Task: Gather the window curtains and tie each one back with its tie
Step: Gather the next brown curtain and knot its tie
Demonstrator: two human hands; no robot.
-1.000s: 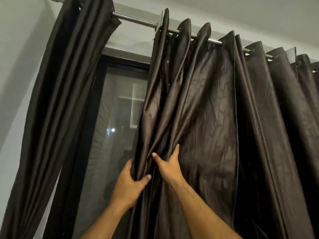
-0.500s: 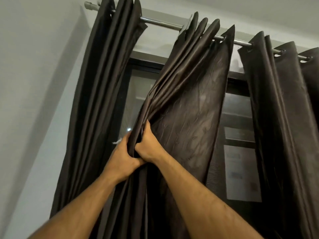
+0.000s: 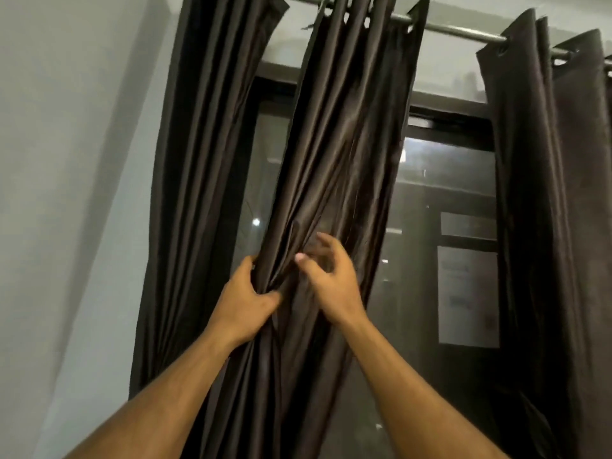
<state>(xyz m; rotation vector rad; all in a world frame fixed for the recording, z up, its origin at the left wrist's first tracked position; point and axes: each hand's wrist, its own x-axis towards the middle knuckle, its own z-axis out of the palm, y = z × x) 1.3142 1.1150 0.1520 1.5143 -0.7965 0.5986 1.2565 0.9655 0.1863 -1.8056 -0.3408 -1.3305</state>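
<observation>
So there are 3 dark curtain panels hanging off the rod (image 3: 463, 30) in front of the window (image 3: 440, 200). The right curtain (image 3: 546, 226) hangs on its own, well apart from the hands. The left curtain (image 3: 198, 193) sits bunched against the wall (image 3: 66, 160). The middle curtain (image 3: 334, 167) is the one being worked, pulled into a loose column of folds.

Looks like the gathering step to me, no tying yet, and I can't spot a tie anywhere in view.

The left hand (image 3: 245, 299) is clamped on the bunched folds at about chest height, thumb and fingers wrapped round the cloth. The right hand (image 3: 331, 276) is just beside it, fingers spread and loosely curled in front of the fabric, gripping nothing as far as I can tell (it's a bit blurred).

Next move, I'd guess: the right hand sweeps in the remaining loose folds on its side, while the left keeps the bundle tight. Then someone's got to find that tie.
</observation>
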